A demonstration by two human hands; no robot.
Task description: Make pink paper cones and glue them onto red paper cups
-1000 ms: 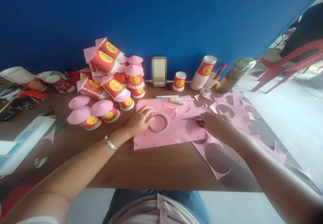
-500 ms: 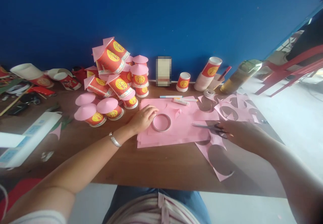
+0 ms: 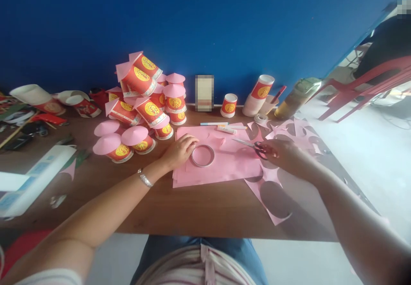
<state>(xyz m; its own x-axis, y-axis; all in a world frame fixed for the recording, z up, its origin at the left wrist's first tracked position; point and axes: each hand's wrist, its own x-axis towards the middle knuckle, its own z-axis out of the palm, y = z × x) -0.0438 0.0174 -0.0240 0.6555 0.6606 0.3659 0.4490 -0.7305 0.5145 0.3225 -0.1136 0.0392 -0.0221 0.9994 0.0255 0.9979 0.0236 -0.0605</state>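
Right hand [image 3: 284, 153]: grip closed round scissors [image 3: 256, 146] above sheets' right side | left hand [image 3: 181, 151]: at ring [image 3: 212, 156], hold unclear | sheets [image 3: 236, 165]: between worktop [image 3: 141, 214] front and back edges | step: apparently paper-cutting; next move seemingly called for steadied paper

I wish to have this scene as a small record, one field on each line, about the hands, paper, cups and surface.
Left hand: over the pink sheets, beside the ring; contact with the ring unclear
Right hand: holds the scissors, blades pointing toward the sheets' middle
Markers: lying at the sheets' far edge
Paper scraps: on the right side, with rounded cutouts
Cone-topped cups: grouped on the left, some upright, some tilted
Topless cup: upright near the blue wall
Surface: brown table
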